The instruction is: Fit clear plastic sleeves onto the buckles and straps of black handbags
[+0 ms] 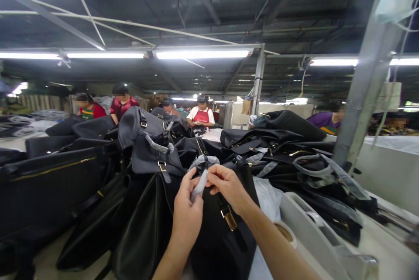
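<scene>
Head view, and a great heap of black bags (55, 188) filled the bench, sprawling left and right! Front and centre stood one black bag (209, 240), directly below the hands, its upper part partly hidden behind them. Off to its right sat a pale grey holder (301, 219), near the right forearm. Now the hands: the left hand (188, 208) was half curled, thumb and fingers closed around the lower part of a whitish strip, while the right hand (227, 184), fingers bent in tight, pinched at that strip's upper end, close beside the left fingertips! Just beyond them arched a plastic-wrapped handle (211, 159); below the right hand hung a gold clasp (231, 221). And there it was, the whitish strip (199, 187), slanting between both hands, above the front bag.
</scene>
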### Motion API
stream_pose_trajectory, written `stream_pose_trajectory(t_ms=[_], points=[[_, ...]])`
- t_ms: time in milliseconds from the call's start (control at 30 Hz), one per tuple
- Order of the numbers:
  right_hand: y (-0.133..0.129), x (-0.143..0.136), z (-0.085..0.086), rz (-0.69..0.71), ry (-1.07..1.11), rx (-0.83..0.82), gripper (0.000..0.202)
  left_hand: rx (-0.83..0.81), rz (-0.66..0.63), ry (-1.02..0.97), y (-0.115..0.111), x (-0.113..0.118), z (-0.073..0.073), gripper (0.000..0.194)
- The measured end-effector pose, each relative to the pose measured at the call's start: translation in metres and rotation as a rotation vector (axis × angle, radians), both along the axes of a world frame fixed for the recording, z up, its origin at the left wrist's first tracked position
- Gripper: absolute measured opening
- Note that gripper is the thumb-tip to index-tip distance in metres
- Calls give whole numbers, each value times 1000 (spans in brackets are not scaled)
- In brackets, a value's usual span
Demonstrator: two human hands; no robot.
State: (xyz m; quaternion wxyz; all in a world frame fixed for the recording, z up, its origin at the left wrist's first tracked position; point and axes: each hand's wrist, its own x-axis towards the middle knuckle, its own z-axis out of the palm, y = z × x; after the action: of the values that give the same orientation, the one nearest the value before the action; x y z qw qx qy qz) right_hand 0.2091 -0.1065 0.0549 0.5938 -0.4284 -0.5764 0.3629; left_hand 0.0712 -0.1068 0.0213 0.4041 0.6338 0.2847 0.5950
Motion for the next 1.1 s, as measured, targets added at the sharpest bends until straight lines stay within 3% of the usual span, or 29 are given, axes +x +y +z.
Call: stream_pose_trajectory(t_ms=[200,367,433,567,767,933,1100], points=[[-2,3,4,-4,-32,2,22,-282,-241,-268,-2,-1,10,65],[-1,7,7,10,20,19,19,-428,-164,-286,-1,2,16,49],[-1,8,7,14,33,21,20,-458,-192,-241,1,2,16,39],[-1,8,6,-14,0,36,21,-432,-246,-185,6,4,13,27],[-3,5,0,-211,-142,80,7,-168,-60,-29,4,10,9,20],[-13,0,3,-157,-41,-27,16,-79,-36,1,-1,15,9,17],[-15,-3,7,-41,261,-104,41,-195,-95,-89,2,15,10,23]])
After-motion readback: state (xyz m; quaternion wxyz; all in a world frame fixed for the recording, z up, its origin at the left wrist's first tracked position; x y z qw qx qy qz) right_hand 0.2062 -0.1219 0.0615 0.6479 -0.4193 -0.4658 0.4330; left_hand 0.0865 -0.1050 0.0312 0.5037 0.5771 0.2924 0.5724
